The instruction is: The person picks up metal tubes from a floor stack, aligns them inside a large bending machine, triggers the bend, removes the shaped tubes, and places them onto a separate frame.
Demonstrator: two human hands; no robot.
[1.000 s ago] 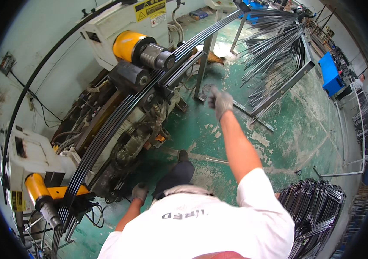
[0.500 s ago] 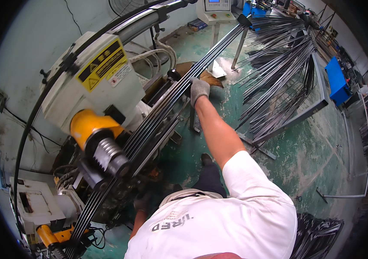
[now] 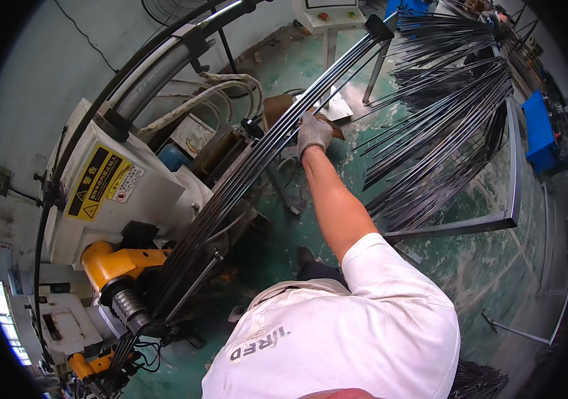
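My right hand (image 3: 314, 131), in a grey knitted glove, is closed at the right edge of a bundle of long thin metal rods (image 3: 257, 149). Its fingertips are partly hidden against the metal. One rod (image 3: 348, 84) stands slightly apart from the others and runs down to this hand. The bundle slopes from a dark end stop (image 3: 378, 28) at the top down to a yellow machine head (image 3: 126, 261) with a ribbed steel cylinder (image 3: 131, 309). Of my left hand, only a small grey patch (image 3: 236, 313) seems to show beside my shirt; its fingers are hidden.
A white machine housing (image 3: 107, 179) with a warning label stands left of the rods. To the right, a metal frame (image 3: 457, 227) carries many loose dark rods (image 3: 443, 126). A control box (image 3: 329, 16) stands at the top, and a blue cabinet (image 3: 538, 133) at the far right.
The view has shifted, and the machine sits further left and lower. My right hand stays at the rods, where one now stands apart. My left forearm has gone out of sight.
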